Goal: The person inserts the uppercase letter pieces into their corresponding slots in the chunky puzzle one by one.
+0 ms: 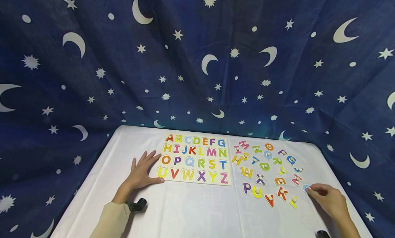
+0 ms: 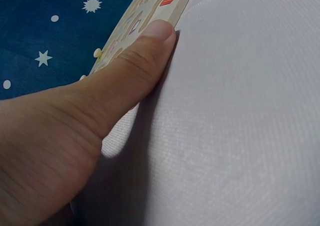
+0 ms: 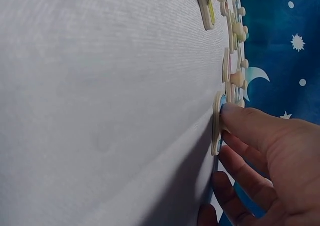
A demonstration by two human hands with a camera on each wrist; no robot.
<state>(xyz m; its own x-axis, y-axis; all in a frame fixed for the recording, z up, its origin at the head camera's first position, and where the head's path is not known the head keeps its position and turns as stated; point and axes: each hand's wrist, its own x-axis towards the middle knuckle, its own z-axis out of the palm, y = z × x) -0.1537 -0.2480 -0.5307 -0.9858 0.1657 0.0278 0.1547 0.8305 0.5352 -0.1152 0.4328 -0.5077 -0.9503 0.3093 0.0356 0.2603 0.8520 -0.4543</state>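
Pinches a rounded light-blue wooden piece (image 1: 305, 188) in the right hand (image 1: 331, 200) and touches a cream wooden alphabet board (image 1: 188, 181) with the widely spread left hand (image 1: 140, 172).

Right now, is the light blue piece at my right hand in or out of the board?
Out: your right hand pinches the light blue piece over at the right, well apart from the letter board.

We've got a navy backdrop cloth (image 1: 188, 23), pale moons (image 1: 340, 35) and stars (image 1: 209, 0), white tablecloth (image 1: 197, 210), rainbow-lettered cream alphabet board (image 1: 195, 156), light-blue letter piece (image 1: 305, 189), beige sleeve (image 1: 111, 221)
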